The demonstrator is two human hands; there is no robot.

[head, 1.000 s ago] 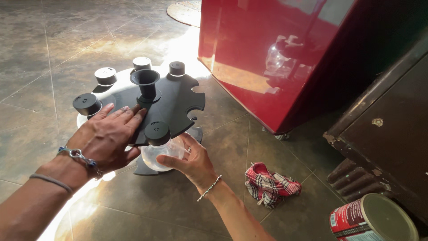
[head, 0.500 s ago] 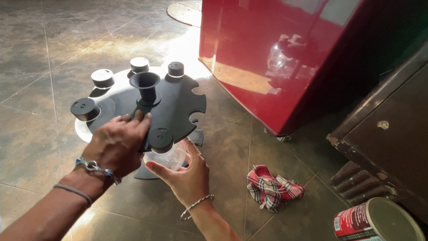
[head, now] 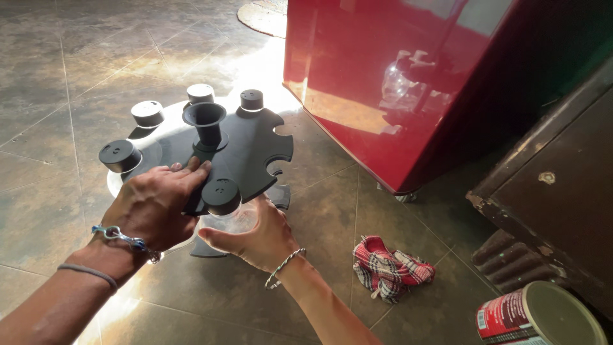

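Observation:
A black round rack (head: 246,150) with notched edges and a central tube stands on the tiled floor, with several clear jars hanging from it by black lids. My left hand (head: 156,204) rests flat on the rack's top near the central tube. My right hand (head: 255,233) reaches under the rack's near edge and cups a clear glass jar (head: 233,220) whose black lid (head: 221,195) sits in a notch. Both wrists wear bracelets.
A glossy red cabinet (head: 396,83) stands just right of the rack. A dark wooden cabinet (head: 555,191) is at far right. A red checked cloth (head: 389,268) lies crumpled on the floor, with a lidded tin can (head: 539,316) at bottom right.
My left hand slid forward along the rack's top toward the centre. My right hand shifted up under the near jar and now wraps around it.

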